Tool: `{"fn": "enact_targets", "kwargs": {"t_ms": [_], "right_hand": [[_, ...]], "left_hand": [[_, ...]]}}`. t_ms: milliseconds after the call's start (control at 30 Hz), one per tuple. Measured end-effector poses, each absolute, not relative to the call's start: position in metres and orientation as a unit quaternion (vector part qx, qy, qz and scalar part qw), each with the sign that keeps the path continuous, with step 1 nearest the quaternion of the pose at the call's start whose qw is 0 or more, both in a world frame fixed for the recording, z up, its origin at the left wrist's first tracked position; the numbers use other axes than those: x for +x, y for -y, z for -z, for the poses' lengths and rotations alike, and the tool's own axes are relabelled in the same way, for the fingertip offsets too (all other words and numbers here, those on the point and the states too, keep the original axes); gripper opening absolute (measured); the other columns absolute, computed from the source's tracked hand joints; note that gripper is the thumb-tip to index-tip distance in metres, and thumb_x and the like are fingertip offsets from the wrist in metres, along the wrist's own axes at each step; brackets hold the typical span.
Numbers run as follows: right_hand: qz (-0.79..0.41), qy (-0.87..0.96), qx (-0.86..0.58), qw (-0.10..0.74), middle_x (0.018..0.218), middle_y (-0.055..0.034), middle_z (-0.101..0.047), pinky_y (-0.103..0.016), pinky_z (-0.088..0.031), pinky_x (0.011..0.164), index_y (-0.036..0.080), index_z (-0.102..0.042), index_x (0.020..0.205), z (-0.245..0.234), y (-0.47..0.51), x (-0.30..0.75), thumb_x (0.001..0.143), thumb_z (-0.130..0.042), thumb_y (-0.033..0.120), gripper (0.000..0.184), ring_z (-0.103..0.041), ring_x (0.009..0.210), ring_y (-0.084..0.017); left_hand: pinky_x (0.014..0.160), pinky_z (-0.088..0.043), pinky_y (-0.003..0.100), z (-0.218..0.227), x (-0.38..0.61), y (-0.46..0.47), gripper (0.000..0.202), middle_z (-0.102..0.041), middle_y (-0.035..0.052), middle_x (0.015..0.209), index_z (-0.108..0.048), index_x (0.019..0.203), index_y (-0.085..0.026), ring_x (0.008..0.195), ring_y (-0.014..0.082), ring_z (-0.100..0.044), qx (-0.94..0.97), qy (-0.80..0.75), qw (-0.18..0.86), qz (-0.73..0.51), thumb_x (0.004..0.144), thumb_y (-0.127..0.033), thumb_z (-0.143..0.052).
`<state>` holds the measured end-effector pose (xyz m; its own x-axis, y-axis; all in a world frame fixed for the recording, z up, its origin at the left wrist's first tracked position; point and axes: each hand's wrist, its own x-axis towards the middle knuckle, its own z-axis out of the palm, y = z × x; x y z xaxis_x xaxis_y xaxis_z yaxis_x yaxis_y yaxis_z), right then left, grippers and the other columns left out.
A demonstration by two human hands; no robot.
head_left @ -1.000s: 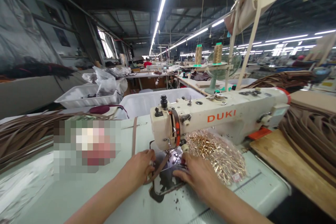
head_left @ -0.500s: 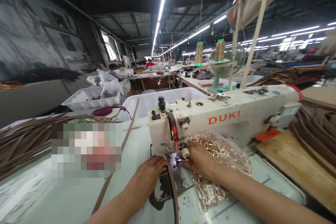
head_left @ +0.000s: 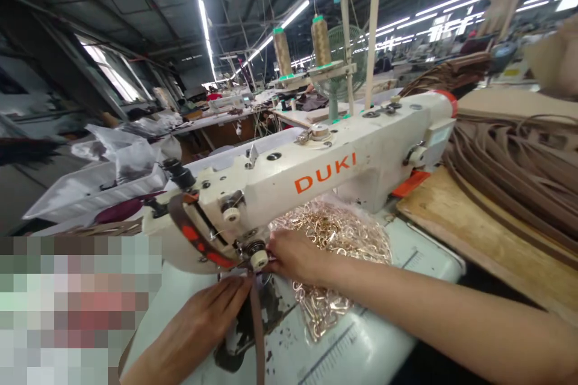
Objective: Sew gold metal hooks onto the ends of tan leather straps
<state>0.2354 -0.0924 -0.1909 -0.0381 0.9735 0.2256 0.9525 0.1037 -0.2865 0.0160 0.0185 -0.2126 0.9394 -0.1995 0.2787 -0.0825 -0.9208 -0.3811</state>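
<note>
A cream DUKI sewing machine (head_left: pixel 316 171) stands on a pale green table (head_left: pixel 361 343). A brown strap (head_left: pixel 256 337) runs from under its needle area toward me. My left hand (head_left: pixel 198 322) lies flat beside the strap, fingers stretched toward the presser foot. My right hand (head_left: pixel 291 255) reaches under the machine head, fingers pinched at the strap's end by the needle; what they hold is partly hidden. A heap of gold metal clasps (head_left: pixel 336 234) lies behind my right hand.
Bundles of brown straps (head_left: pixel 519 162) lie on a wooden board (head_left: pixel 465 234) at right. Thread cones (head_left: pixel 321 42) and a green fan (head_left: pixel 341 60) stand behind the machine. White bins (head_left: pixel 90 189) sit at left, more work tables beyond.
The view has tilted and swung left. My right hand moved up from the needle plate to the needle area; my left hand slid back, flattening beside the strap, which now runs toward me.
</note>
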Motion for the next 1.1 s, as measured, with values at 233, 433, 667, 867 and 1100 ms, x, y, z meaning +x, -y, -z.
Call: {"fn": "enact_targets", "kwargs": {"t_ms": [233,433,667,867,1100], "right_hand": [[-0.037,0.71,-0.674,0.2,0.094,-0.0063,-0.067,-0.029,-0.046,0.067,0.02,-0.066,0.093,0.191,0.087,0.249,0.084,-0.056,0.035,0.02,-0.062,0.084,-0.021],[-0.048,0.717,-0.665,0.204,0.096,-0.0064,-0.067,-0.03,-0.048,0.07,0.02,-0.067,0.093,0.186,0.093,0.25,0.083,-0.057,0.032,0.019,-0.062,0.087,-0.021],[-0.054,0.712,-0.673,0.191,0.081,-0.0088,-0.068,-0.033,-0.047,0.065,0.019,-0.068,0.085,0.18,0.109,0.241,0.084,-0.051,0.039,0.026,-0.064,0.076,-0.024],[-0.096,0.706,-0.678,0.18,0.074,-0.0098,-0.067,-0.033,-0.047,0.062,0.017,-0.067,0.081,0.179,0.128,0.203,0.084,-0.045,0.058,0.047,-0.062,0.07,-0.023],[-0.007,0.75,-0.641,0.163,0.08,-0.0168,-0.065,-0.034,-0.047,0.056,0.008,-0.064,0.089,0.19,0.133,0.156,0.076,-0.059,0.024,0.021,-0.058,0.066,-0.021]], "left_hand": [[0.084,-0.051,0.028,0.202,0.023,-0.018,0.035,-0.066,0.0089,0.109,-0.054,0.117,-0.014,0.095,0.0193,-0.065,-0.955,-0.097,0.207,0.187,0.093,-0.006,-0.029],[0.069,-0.054,0.03,0.206,0.03,0.001,0.027,-0.069,0.0041,0.097,-0.06,0.105,-0.02,0.08,0.021,-0.068,-0.959,0.076,0.122,0.245,0.096,-0.033,-0.039],[0.075,-0.054,0.025,0.203,0.027,0.016,0.03,-0.066,0.0031,0.102,-0.07,0.098,-0.024,0.088,0.0194,-0.066,-0.955,0.198,-0.05,0.214,0.092,-0.037,-0.043],[0.081,-0.051,0.033,0.18,0.041,0.018,0.028,-0.068,0.0075,0.098,-0.069,0.102,-0.018,0.09,0.0243,-0.064,-0.864,0.318,-0.378,0.101,0.085,-0.035,-0.055],[0.078,-0.053,0.032,0.17,0.051,0.006,0.049,-0.07,0.0088,0.094,-0.067,0.102,-0.011,0.09,0.0264,-0.065,-0.693,0.442,-0.557,0.114,0.062,-0.036,-0.079]]}}
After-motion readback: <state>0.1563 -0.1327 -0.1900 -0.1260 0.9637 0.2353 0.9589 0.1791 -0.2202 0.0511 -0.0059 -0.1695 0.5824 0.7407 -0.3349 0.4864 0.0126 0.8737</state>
